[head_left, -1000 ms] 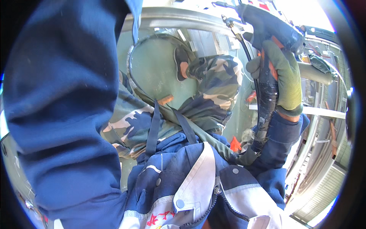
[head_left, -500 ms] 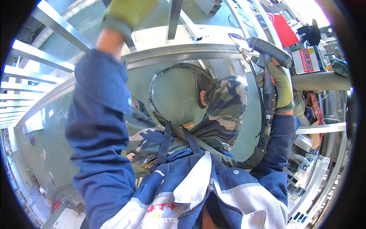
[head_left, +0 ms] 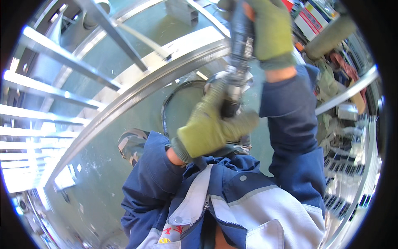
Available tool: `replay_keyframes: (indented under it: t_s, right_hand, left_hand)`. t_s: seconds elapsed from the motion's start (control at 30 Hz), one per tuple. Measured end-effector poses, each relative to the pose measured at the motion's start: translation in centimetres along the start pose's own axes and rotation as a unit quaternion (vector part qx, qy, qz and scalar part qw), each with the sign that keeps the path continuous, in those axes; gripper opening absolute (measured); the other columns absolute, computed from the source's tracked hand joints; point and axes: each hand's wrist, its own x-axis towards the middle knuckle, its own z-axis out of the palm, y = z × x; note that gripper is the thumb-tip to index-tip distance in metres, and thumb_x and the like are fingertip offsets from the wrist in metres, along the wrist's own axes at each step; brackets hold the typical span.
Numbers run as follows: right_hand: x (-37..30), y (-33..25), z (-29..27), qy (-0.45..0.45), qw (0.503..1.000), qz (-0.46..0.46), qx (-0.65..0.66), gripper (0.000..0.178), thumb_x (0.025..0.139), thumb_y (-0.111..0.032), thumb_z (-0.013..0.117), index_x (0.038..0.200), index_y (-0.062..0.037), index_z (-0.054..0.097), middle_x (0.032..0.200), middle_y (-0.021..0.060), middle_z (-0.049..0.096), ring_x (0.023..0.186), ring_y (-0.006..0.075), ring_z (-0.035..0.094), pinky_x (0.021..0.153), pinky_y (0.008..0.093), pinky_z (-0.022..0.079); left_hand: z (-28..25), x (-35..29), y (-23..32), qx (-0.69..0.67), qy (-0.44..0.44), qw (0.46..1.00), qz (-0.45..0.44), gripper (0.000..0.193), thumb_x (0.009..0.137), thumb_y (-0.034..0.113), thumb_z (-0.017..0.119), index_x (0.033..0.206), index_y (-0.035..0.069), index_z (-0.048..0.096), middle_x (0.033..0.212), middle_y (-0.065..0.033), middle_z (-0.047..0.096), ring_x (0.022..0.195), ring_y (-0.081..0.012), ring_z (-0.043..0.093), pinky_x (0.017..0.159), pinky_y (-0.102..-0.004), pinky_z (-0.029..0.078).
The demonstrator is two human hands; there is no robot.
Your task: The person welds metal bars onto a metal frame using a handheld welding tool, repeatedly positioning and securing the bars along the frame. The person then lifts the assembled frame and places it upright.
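Note:
A dark welding gun [head_left: 239, 58] with a wrapped black handle stands upright in front of my body, smeared by motion. My right hand [head_left: 274, 35], in a yellow-green work glove, is closed round its upper part near the top edge. Below it, my left hand [head_left: 203, 130], gloved alike, cups the lower end of the handle between thumb and fingers. The gun's nozzle end is out of view beyond the top edge. A dark hose [head_left: 164, 110] loops over the floor behind the left hand.
A metal frame with a long curved-looking rail [head_left: 137, 89] and several bars [head_left: 68, 58] spans the left and far side. At right are a thick grey tube [head_left: 329, 37], a white box with a red label [head_left: 310, 20], rags [head_left: 346, 68] and stacked metal profiles [head_left: 346, 174].
My left hand has come down from the far left to the gun's lower end. The right hand has carried the gun left and farther up in the view, which has turned.

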Motion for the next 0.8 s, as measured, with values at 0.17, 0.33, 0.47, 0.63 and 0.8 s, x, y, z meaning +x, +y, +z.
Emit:
replay_keyframes:
  t_s: [0.17, 0.33, 0.47, 0.63, 0.8]
  right_hand:
    - [-0.5, -0.5, -2.4, -0.120, 0.990, -0.074, 0.007, 0.033, 0.099, -0.030, 0.067, 0.117, -0.0032, 0.065, 0.094, 0.0073, 0.069, 0.079, 0.0133, 0.069, 0.066, 0.0261, 0.055]
    - [-2.8, 0.1, -11.5, -0.176, 0.979, -0.017, -0.099, 0.038, 0.098, -0.029, 0.069, 0.128, -0.0061, 0.071, 0.101, 0.0061, 0.074, 0.089, 0.0143, 0.069, 0.080, 0.0272, 0.055]
    - [-6.5, 15.5, -26.9, -0.086, 0.910, 0.241, -0.325, 0.037, 0.100, -0.031, 0.060, 0.129, -0.0095, 0.070, 0.114, 0.0155, 0.073, 0.103, 0.0272, 0.071, 0.085, 0.0375, 0.056]
    - [-18.9, 43.5, -40.9, -0.074, 0.700, 0.459, -0.542, 0.050, 0.096, -0.043, 0.056, 0.121, -0.0027, 0.070, 0.129, 0.0250, 0.067, 0.126, 0.0417, 0.062, 0.103, 0.0462, 0.049]
    - [-21.8, 50.2, -39.2, -0.071, 0.686, 0.514, -0.510, 0.047, 0.094, -0.035, 0.060, 0.128, -0.0048, 0.067, 0.133, 0.0245, 0.066, 0.128, 0.0435, 0.059, 0.107, 0.0476, 0.047]
  left_hand:
    - [4.9, 1.7, 4.3, 0.122, 0.160, 0.979, -0.008, 0.043, 0.094, 0.016, 0.077, 0.130, 0.001, 0.059, 0.104, -0.0068, 0.070, 0.082, -0.0114, 0.066, 0.068, -0.0253, 0.054]
    - [3.7, -0.7, 4.0, 0.107, 0.255, 0.960, -0.035, 0.050, 0.093, 0.010, 0.074, 0.137, -0.004, 0.056, 0.087, -0.0019, 0.065, 0.066, -0.0096, 0.059, 0.058, -0.0255, 0.050]
    - [3.0, -0.9, 3.8, 0.036, 0.234, 0.972, -0.006, 0.052, 0.093, 0.009, 0.072, 0.138, -0.008, 0.053, 0.068, 0.0013, 0.053, 0.051, -0.0089, 0.049, 0.049, -0.0268, 0.043]
    - [1.7, -0.8, 4.8, 0.096, 0.192, 0.976, -0.034, 0.068, 0.100, 0.024, 0.070, 0.151, -0.008, 0.037, 0.061, 0.0004, 0.045, 0.051, -0.0146, 0.053, 0.052, -0.0328, 0.049]
    - [1.4, -1.6, 5.4, 0.103, 0.211, 0.969, -0.081, 0.068, 0.099, 0.021, 0.072, 0.150, -0.008, 0.037, 0.063, -0.0015, 0.053, 0.054, -0.0182, 0.059, 0.054, -0.0383, 0.054]
